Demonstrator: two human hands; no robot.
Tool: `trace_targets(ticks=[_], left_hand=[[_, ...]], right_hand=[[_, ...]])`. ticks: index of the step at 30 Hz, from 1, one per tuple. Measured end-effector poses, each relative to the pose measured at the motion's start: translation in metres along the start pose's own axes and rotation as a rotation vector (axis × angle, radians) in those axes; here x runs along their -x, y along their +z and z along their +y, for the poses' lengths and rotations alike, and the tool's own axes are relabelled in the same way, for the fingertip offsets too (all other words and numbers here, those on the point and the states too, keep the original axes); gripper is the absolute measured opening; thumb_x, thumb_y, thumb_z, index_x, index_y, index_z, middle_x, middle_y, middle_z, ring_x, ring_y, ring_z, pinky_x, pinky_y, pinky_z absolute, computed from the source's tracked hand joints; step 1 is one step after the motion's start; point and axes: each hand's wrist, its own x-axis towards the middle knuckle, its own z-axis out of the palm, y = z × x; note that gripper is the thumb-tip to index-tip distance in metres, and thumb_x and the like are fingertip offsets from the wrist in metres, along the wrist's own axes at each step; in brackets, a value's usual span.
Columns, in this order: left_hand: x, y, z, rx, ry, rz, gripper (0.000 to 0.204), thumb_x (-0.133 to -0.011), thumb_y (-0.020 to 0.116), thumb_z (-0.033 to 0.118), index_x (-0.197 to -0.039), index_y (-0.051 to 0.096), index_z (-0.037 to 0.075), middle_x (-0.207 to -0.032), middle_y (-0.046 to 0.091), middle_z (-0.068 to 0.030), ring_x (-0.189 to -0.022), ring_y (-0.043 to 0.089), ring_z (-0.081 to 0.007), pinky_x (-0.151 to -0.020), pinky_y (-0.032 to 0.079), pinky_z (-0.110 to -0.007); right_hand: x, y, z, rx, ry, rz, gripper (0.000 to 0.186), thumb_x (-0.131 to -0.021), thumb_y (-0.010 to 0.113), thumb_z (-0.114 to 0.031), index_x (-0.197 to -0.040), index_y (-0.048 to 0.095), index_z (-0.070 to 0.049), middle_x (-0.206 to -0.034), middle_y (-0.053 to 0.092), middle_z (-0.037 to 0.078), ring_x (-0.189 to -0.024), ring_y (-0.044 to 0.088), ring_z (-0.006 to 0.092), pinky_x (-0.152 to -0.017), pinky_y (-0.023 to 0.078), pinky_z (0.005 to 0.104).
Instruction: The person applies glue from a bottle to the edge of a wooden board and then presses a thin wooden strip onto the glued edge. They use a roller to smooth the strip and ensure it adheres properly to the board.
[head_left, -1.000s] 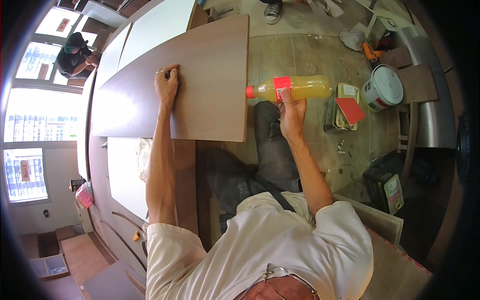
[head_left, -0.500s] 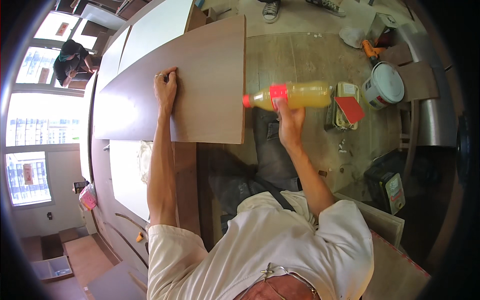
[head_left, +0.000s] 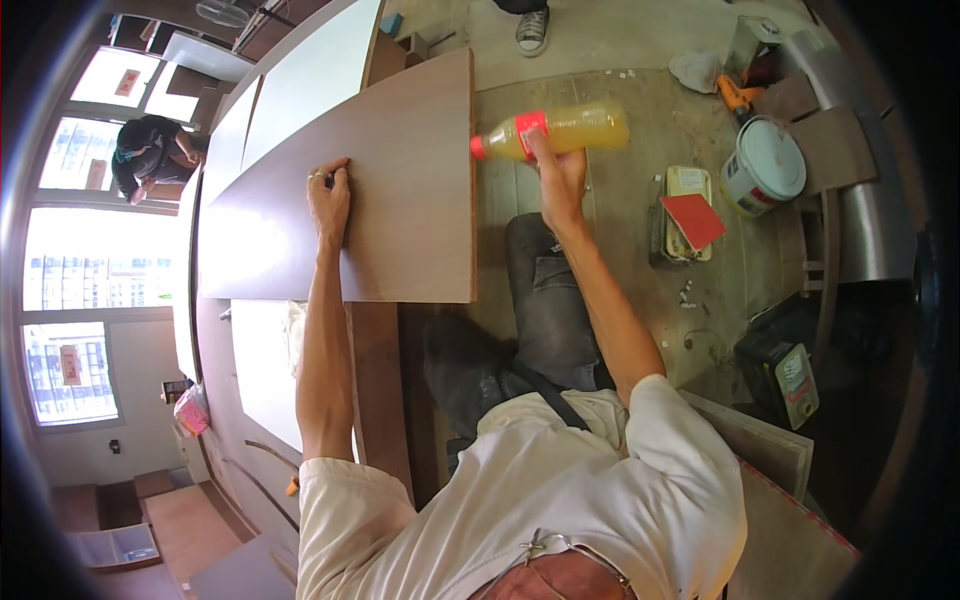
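My left hand point(head_left: 327, 200) rests on a large brown laminated board point(head_left: 410, 210), fingers curled and pinched, a ring on one. Whatever they hold, if anything, is too small to make out. My right hand point(head_left: 560, 183) grips a plastic bottle point(head_left: 588, 125) of yellow liquid with a red cap and red label. It holds the bottle sideways just right of the board's edge, cap toward the board, above the floor and my bent leg.
A co-worker point(head_left: 150, 155) sits at upper left by windows; a sneakered foot point(head_left: 530, 30) is at the top. White panels point(head_left: 300, 90) lie beyond the board. At right: red pad point(head_left: 692, 220) on a container, white bucket point(head_left: 760, 170), orange tool point(head_left: 732, 95), dark jerrycan point(head_left: 770, 360).
My right hand has moved the bottle up and to the left in the picture. My left hand stays on the board; the board and surroundings have shifted slightly in view.
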Motion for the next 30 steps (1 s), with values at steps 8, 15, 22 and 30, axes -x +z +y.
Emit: trace_targets(ticks=[8,15,22,30], left_hand=[[-0.003,0.003,-0.001,-0.01,0.011,-0.018,0.025,-0.094,0.057,0.02,-0.108,0.074,0.01,-0.113,0.065,-0.0079,-0.104,0.058,-0.0235,-0.094,0.046,-0.035],[-0.002,0.004,0.007,-0.019,0.018,-0.013,0.024,-0.094,0.057,0.019,-0.108,0.074,0.01,-0.113,0.065,-0.0093,-0.105,0.059,-0.0242,-0.095,0.045,-0.035],[-0.003,0.006,-0.002,-0.004,0.008,-0.005,0.022,-0.094,0.057,0.017,-0.106,0.074,0.009,-0.111,0.066,-0.0087,-0.101,0.059,-0.0237,-0.092,0.046,-0.035],[-0.006,0.005,0.002,-0.047,0.019,0.029,0.021,-0.093,0.058,0.017,-0.103,0.075,0.01,-0.109,0.066,-0.0085,-0.101,0.06,-0.0237,-0.09,0.047,-0.034]], right_hand=[[-0.032,-0.007,0.019,0.115,-0.064,-0.023,0.029,-0.095,0.068,-0.026,-0.111,0.059,-0.004,-0.101,0.064,0.005,-0.095,0.063,0.013,-0.079,0.058,0.0341],[-0.054,-0.002,0.025,-0.017,-0.041,0.009,0.031,-0.095,0.068,-0.023,-0.116,0.056,-0.003,-0.107,0.063,0.006,-0.096,0.064,0.015,-0.078,0.06,0.0329],[-0.132,0.017,0.045,-0.1,-0.107,0.054,0.037,-0.093,0.07,-0.022,-0.117,0.049,-0.003,-0.109,0.061,0.009,-0.096,0.065,0.0178,-0.079,0.062,0.0361],[-0.177,0.018,0.058,-0.118,-0.037,0.043,0.039,-0.092,0.07,-0.021,-0.12,0.048,-0.004,-0.111,0.06,0.009,-0.097,0.066,0.019,-0.077,0.063,0.0369]])
